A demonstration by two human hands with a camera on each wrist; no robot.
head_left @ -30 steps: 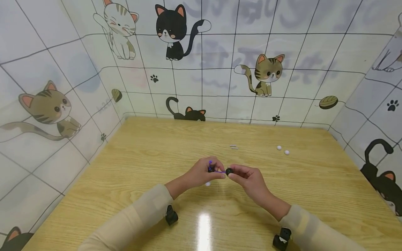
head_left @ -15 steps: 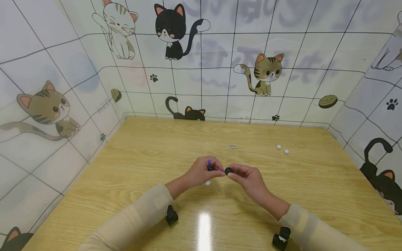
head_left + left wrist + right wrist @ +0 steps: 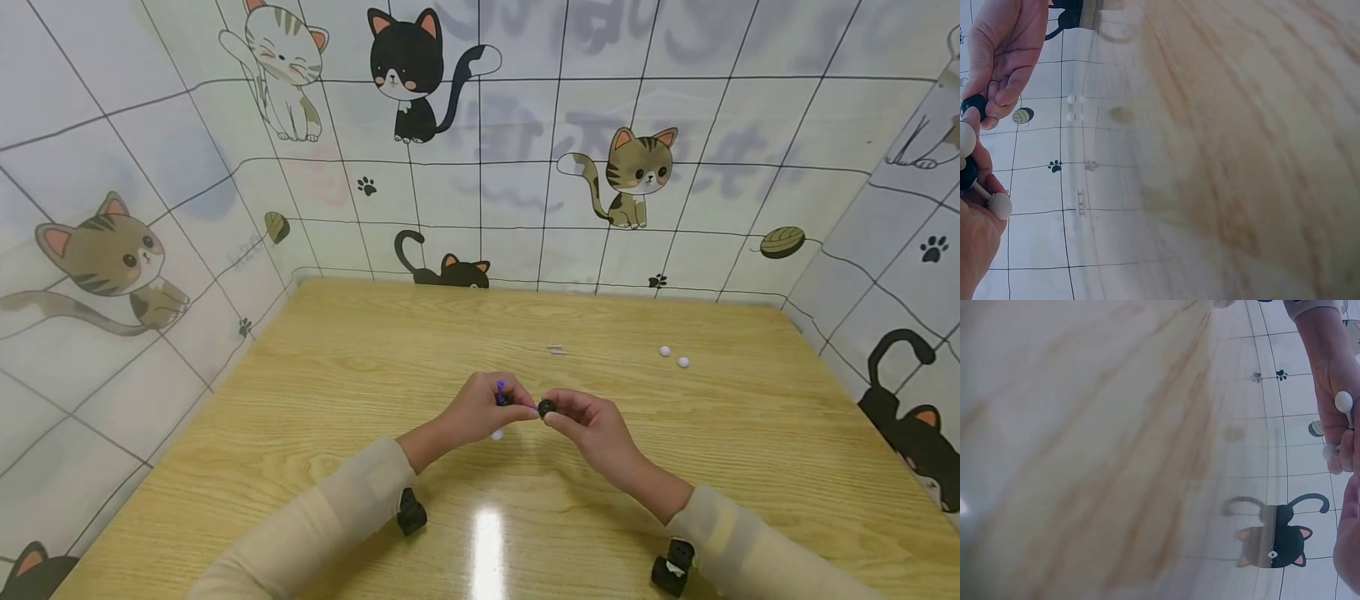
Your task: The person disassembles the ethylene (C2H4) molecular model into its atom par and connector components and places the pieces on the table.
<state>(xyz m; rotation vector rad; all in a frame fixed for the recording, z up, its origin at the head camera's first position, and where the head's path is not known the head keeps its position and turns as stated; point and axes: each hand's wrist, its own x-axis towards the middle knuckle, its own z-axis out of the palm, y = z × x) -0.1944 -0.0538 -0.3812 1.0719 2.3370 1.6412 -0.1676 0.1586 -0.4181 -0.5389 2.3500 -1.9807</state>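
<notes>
We see a left hand (image 3: 482, 407), its grip pinching a ball-and-stick model (image 3: 501, 388), and a right hand (image 3: 597, 427) pinching a black ball (image 3: 547, 408) close by, both above a wooden surface (image 3: 360, 358) (two white balls (image 3: 664, 351) lie farther back, to the right).

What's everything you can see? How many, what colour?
table: one, light brown, between walls
loose balls: two, white, back right of table
rods: two, pale, back of table
ball-and-stick piece: one, dark and white, some purple in head view, in left hand
dark ball: one, black, in right hand
walls: three, white with dark grid, around table
cartoon cats: eight, some partial, mixed colours, on walls
paw prints: four, black, on walls
yarn drawings: two, striped brown, on walls
sleeves: two, beige, foreground
wrist cameras: two, black, beside sleeves
left hand, right hand: one each, bare, over table
</notes>
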